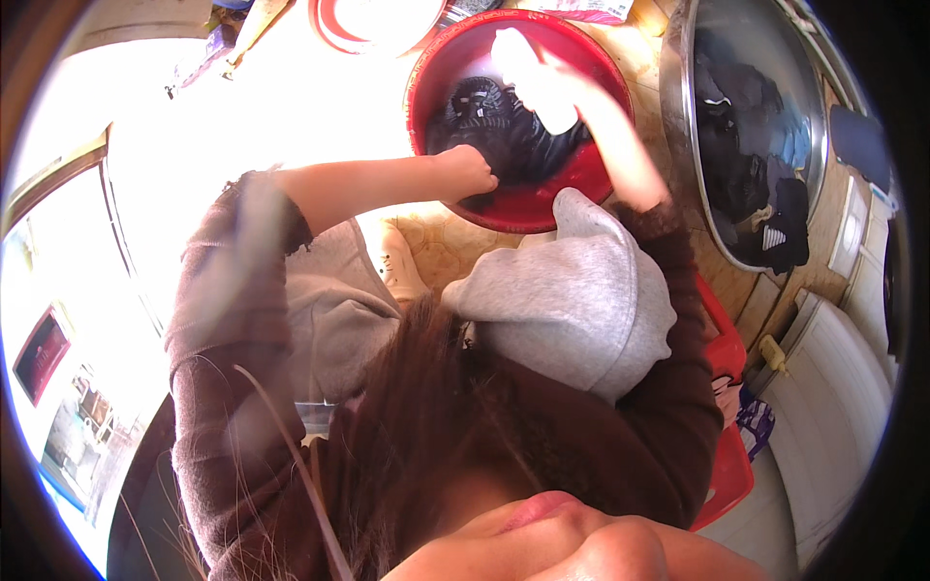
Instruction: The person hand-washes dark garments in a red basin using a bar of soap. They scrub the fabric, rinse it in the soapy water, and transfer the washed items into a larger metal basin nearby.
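Note:
A red basin [519,218] with a patterned rim stands on the floor before me. In it lies a dark, wet-looking garment [483,120] with ribbed parts. My left hand [468,174] is clenched at the near left side of the basin, closed on the garment's edge; its fingertips are hidden. Over the basin's far right part, my right hand [556,83] grips a long white object [514,52], possibly a brush. Strong light washes out this hand and the object, so its details cannot be told.
To the right stands a large metal tub [686,145] with dark clothes [748,145] in it. A red-rimmed white basin [378,18] and a pink-and-white packet [585,9] lie beyond. A red plastic seat [726,479] and a yellowish bottle [774,354] are at the right.

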Action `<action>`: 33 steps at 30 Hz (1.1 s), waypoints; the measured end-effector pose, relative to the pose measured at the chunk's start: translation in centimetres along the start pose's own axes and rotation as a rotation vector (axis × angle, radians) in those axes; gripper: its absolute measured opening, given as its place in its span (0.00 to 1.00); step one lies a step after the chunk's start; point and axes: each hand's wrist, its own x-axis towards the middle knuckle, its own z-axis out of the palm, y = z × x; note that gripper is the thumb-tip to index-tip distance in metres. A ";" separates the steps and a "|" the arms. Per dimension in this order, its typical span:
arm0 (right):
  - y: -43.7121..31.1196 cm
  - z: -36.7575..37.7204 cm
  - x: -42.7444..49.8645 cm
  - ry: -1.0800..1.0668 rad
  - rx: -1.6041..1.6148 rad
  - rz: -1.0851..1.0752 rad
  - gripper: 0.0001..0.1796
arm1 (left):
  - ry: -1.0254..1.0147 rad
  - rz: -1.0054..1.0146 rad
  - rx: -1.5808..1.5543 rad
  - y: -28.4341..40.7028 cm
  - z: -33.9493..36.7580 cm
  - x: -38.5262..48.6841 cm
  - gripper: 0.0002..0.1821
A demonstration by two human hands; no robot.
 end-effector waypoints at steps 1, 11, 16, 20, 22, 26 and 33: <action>-1.9 -0.1 0.4 -0.002 -0.064 -0.061 0.44 | 0.001 -0.002 0.004 0.0 0.0 0.1 0.13; -11.7 7.9 12.4 -0.119 -0.945 -0.434 0.41 | -0.046 -0.017 -0.020 -0.1 -0.9 0.5 0.17; -5.2 13.8 19.3 -0.128 -1.267 -0.379 0.39 | 0.026 -0.048 -0.027 -0.4 -0.4 1.1 0.14; -4.2 13.6 20.7 -0.114 -1.357 -0.360 0.38 | 0.003 -0.051 -0.027 -0.4 -0.1 1.7 0.15; -5.4 12.9 20.2 -0.146 -1.289 -0.417 0.37 | -0.052 -0.079 -0.078 -0.5 -1.0 1.2 0.17; -10.9 8.3 15.3 -0.244 -1.087 -0.666 0.36 | 0.104 -0.203 -0.217 -1.1 -1.4 -1.2 0.31; -2.3 -2.7 -4.7 -0.149 -1.382 -0.222 0.62 | 0.154 -0.542 -0.143 -2.7 -2.8 0.1 0.75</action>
